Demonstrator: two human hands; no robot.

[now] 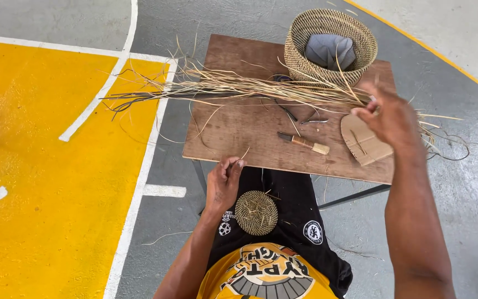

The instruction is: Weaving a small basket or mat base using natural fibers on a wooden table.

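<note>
The right hand (388,117) reaches over the far right of the table (239,135), fingers touching the bundle of straw (239,87) lying across it. The left hand (223,184) pinches a thin strand just off the table's near edge, beside a round woven disc (256,212). A woven basket (331,47) stands at the table's far side, a knife (302,142) near its middle.

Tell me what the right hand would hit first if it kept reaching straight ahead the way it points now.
The right hand points up and left, at the near end of the straw bundle on the wooden board. It would probably meet those strands first, with the woven basket just behind; depth is unclear.
</note>
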